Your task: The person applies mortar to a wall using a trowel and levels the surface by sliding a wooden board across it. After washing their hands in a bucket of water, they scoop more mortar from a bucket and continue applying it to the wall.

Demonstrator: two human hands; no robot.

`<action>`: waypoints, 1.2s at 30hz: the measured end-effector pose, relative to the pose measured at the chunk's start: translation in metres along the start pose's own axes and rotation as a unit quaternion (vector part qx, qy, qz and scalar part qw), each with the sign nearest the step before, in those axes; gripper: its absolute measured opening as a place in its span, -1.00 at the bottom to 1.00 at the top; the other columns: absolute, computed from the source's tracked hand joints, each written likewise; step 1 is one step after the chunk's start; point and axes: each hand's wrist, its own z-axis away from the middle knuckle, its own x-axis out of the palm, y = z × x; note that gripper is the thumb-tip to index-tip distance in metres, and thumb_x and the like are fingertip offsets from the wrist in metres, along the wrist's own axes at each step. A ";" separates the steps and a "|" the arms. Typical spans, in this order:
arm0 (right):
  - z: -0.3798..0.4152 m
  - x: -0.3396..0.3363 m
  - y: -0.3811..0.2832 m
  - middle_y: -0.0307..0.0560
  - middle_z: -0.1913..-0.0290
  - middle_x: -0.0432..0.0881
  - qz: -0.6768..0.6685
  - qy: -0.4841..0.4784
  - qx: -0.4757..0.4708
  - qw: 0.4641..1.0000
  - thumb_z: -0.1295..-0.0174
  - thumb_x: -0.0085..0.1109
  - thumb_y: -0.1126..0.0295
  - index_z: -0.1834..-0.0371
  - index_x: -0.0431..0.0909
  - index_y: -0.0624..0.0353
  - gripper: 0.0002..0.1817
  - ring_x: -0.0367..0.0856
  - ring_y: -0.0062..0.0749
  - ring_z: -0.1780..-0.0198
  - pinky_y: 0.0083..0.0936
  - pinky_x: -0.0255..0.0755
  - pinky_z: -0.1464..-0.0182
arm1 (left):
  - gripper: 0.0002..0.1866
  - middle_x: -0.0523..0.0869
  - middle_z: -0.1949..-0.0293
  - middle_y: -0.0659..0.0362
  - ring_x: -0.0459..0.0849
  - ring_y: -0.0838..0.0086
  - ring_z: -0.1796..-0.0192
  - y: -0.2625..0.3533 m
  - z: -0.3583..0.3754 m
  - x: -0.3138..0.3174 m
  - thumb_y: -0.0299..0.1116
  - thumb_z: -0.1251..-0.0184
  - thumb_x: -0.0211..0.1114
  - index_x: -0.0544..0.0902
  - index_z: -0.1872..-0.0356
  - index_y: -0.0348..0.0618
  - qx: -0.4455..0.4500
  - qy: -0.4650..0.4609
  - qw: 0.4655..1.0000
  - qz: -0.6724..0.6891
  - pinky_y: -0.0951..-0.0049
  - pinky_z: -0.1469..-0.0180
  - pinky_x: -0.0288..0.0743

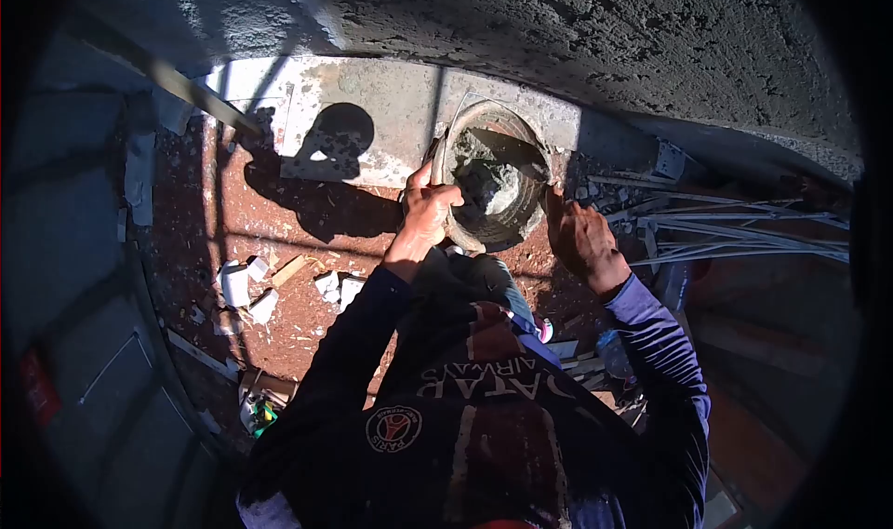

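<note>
A round bucket [447,161] with a mortar-crusted rim stands in front of me, its thin wire handle raised at the far side. Grey wet mortar [491,189] lies inside it, partly in sunlight. My left hand [428,214] is closed over the bucket's left rim, thumb towards the inside. To the right of the bucket, my right hand [584,239] is closed in a fist. A dark, flat trowel blade [513,150] reaches from its side into the bucket, over the mortar; the fist hides the handle.
A rough plastered wall [595,36] rises ahead, above a pale concrete ledge [391,147]. Broken white pieces [235,285] litter the reddish ground on the left. Thin metal bars [735,231] lie at the right. A long pole [200,96] slants at the upper left.
</note>
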 end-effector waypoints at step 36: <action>-0.145 0.111 0.120 -0.21 0.55 0.46 -0.567 -0.559 -0.020 0.605 -0.45 -0.05 0.04 0.00 0.46 0.08 -0.65 0.45 -0.57 0.63 -0.52 0.39 0.59 | -0.36 0.65 0.06 0.12 0.67 0.34 0.07 -0.137 -0.046 0.022 -0.77 0.13 0.14 0.51 -0.15 -0.23 0.182 0.297 0.898 0.267 0.34 0.05 0.65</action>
